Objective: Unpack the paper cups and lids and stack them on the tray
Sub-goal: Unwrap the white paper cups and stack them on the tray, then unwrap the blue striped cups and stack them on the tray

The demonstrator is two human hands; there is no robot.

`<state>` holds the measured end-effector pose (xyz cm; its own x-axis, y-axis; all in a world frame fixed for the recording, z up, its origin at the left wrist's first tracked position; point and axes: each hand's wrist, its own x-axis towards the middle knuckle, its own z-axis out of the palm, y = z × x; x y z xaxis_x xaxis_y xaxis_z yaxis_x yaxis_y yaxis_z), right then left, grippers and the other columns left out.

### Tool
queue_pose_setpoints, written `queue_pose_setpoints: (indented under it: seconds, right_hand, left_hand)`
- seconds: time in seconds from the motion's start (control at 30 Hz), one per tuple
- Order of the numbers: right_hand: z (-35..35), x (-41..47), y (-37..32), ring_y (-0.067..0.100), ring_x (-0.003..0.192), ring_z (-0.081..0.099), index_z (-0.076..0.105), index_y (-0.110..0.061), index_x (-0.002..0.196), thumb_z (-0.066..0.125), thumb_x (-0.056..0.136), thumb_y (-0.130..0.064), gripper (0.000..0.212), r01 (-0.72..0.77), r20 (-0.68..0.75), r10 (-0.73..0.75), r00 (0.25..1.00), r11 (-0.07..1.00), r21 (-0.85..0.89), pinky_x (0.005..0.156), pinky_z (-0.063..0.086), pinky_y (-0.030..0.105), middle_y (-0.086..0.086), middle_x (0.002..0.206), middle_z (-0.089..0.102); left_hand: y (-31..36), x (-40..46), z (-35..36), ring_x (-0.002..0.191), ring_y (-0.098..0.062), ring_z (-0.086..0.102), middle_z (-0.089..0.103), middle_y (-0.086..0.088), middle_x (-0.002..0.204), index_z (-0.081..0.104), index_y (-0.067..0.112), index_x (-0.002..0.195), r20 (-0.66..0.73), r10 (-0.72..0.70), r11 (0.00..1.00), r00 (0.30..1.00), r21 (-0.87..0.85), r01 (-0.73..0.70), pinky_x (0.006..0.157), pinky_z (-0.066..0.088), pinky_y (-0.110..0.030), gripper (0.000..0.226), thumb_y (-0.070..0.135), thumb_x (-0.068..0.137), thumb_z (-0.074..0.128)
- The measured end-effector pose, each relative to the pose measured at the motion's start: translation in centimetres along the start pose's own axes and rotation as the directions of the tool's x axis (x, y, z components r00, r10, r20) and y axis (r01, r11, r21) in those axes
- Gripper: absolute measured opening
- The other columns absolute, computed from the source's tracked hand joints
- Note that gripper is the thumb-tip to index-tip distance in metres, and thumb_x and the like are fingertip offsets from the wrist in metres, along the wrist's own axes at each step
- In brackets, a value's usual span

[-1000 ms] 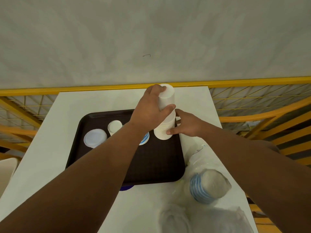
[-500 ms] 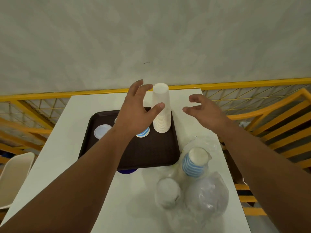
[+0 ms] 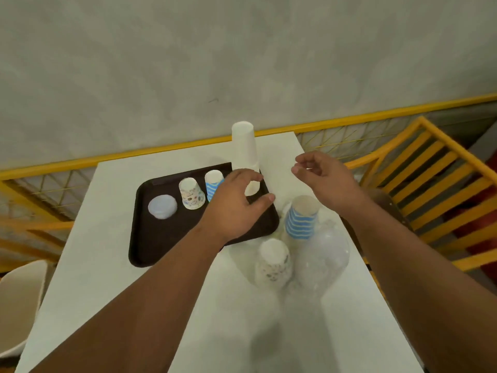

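Left hand (image 3: 236, 208): empty, fingers loosely spread, over tray's right end.
Right hand (image 3: 325, 181): empty, fingers half-curled, nothing pinched.
Tray (image 3: 150, 238): tall white cup stack (image 3: 244, 154) just beyond left hand; striped stack (image 3: 213, 184), patterned stack (image 3: 191, 193), lids (image 3: 162, 207) further left.
Unpacked: blue-striped cups (image 3: 301, 219) below right hand, patterned cups (image 3: 273, 262) nearer, both in clear plastic wrap (image 3: 322, 257).
Handling (judged): light, crushable, tippy; grip sleeve mid-wall, both sides.
Obstruction: loose slippery wrap; tall stack close by.

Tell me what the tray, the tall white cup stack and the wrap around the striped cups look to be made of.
Tray: likely hard plastic, dark brown, matte with a raised rim. Tall white cup stack: paper by its look, plain and dull, with nested rims near the base. Wrap: thin clear plastic film, crinkled and faintly shiny around the striped cups.
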<state>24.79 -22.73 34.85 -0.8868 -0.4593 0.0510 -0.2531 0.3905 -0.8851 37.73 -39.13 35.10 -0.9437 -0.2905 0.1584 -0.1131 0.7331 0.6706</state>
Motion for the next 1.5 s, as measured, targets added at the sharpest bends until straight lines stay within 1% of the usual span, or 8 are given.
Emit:
queue_pose_setpoints:
  seconds: [0.2, 0.43, 0.6, 0.87, 1.0, 1.2, 1.3, 1.5]
  right_hand:
    - [-1.8, -1.9, 2.1, 0.016, 0.097, 0.065, 0.066, -0.027, 0.109, 0.057, 0.087, -0.054, 0.036, -0.097, -0.110, 0.093, 0.990, 0.995, -0.035, 0.091, 0.053, 0.045, -0.005, 0.103, 0.069]
    - [-3.5, -1.5, 5.3, 0.011, 0.093, 0.060, 0.062, -0.018, 0.116, 0.043, 0.101, -0.045, 0.036, -0.170, -0.091, 0.169, 0.981, 0.985, -0.002, 0.088, 0.048, 0.035, -0.008, 0.097, 0.064]
    - [-3.7, 0.3, 9.3, 0.018, 0.097, 0.062, 0.061, -0.015, 0.115, 0.037, 0.101, -0.049, 0.044, -0.297, -0.016, 0.303, 0.953, 0.942, 0.157, 0.090, 0.050, 0.038, 0.003, 0.109, 0.066]
    - [-0.2, 2.0, 16.6, 0.026, 0.087, 0.064, 0.058, -0.007, 0.120, 0.046, 0.098, -0.051, 0.050, -0.738, 0.341, 0.683, 0.645, 0.673, 0.047, 0.082, 0.052, 0.040, 0.013, 0.108, 0.067]
    - [0.7, 1.3, 17.6, 0.036, 0.113, 0.063, 0.061, -0.007, 0.123, 0.048, 0.096, -0.053, 0.055, -0.819, 0.458, 0.698, 0.550, 0.557, 0.135, 0.101, 0.048, 0.048, 0.019, 0.115, 0.069]
    - [-1.1, 2.4, 16.4, 0.026, 0.069, 0.067, 0.061, -0.003, 0.113, 0.047, 0.096, -0.056, 0.057, -0.805, 0.439, 0.677, 0.590, 0.535, 0.256, 0.070, 0.056, 0.039, 0.017, 0.089, 0.070]
    - [-3.5, 4.0, 14.0, 0.028, 0.079, 0.067, 0.058, -0.007, 0.120, 0.044, 0.098, -0.054, 0.054, -0.719, 0.415, 0.590, 0.693, 0.613, 0.329, 0.074, 0.056, 0.040, 0.019, 0.106, 0.069]
    - [-6.0, 4.9, 6.3, 0.023, 0.090, 0.065, 0.063, -0.010, 0.115, 0.054, 0.096, -0.026, 0.027, -0.468, 0.359, 0.302, 0.883, 0.616, 0.633, 0.085, 0.053, 0.041, 0.011, 0.112, 0.064]
  left_hand:
    - [0.4, 2.7, 1.5, 0.125, -0.013, 0.046, 0.048, 0.004, 0.141, 0.048, 0.026, 0.137, 0.326, 0.143, 0.965, 0.934, 0.163, -0.204, 0.094, 0.030, -0.015, 0.054, 0.032, 0.087, 0.070]
    - [1.2, 7.3, 6.8, 0.126, -0.017, 0.047, 0.048, 0.003, 0.141, 0.038, 0.033, 0.145, 0.603, 0.126, 0.913, 0.788, 0.240, -0.330, 0.106, 0.040, -0.034, 0.086, 0.030, 0.072, 0.083]
    - [1.2, 9.4, 8.6, 0.108, -0.013, 0.052, 0.057, 0.006, 0.129, 0.046, 0.033, 0.136, 0.654, 0.063, 0.935, 0.754, 0.225, -0.274, 0.091, 0.045, -0.028, 0.066, 0.031, 0.078, 0.077]
    - [0.7, 12.0, 9.1, 0.108, -0.017, 0.055, 0.055, -0.003, 0.132, 0.038, 0.021, 0.141, 0.560, -0.072, 0.972, 0.826, 0.225, -0.068, 0.091, 0.049, -0.031, 0.059, 0.033, 0.090, 0.066]
    - [1.0, 12.2, 9.4, 0.106, -0.018, 0.056, 0.055, -0.004, 0.131, 0.039, 0.020, 0.140, 0.528, -0.115, 0.974, 0.841, 0.225, -0.008, 0.091, 0.050, -0.033, 0.059, 0.035, 0.090, 0.065]
    - [2.5, 12.8, 8.7, 0.099, -0.014, 0.052, 0.055, -0.001, 0.124, 0.040, 0.024, 0.140, 0.442, -0.098, 0.984, 0.892, 0.177, 0.021, 0.079, 0.042, -0.024, 0.060, 0.037, 0.088, 0.067]
    - [4.1, 13.7, 7.2, 0.106, -0.018, 0.057, 0.059, -0.001, 0.123, 0.043, 0.026, 0.139, 0.268, -0.033, 0.995, 0.963, 0.103, 0.006, 0.087, 0.046, -0.027, 0.062, 0.038, 0.085, 0.070]
    - [6.3, 13.5, 3.3, 0.104, -0.018, 0.067, 0.067, -0.001, 0.117, 0.052, 0.015, 0.128, -0.069, -0.159, 0.788, 0.985, -0.610, 0.084, 0.094, 0.054, -0.042, 0.075, 0.050, 0.068, 0.079]
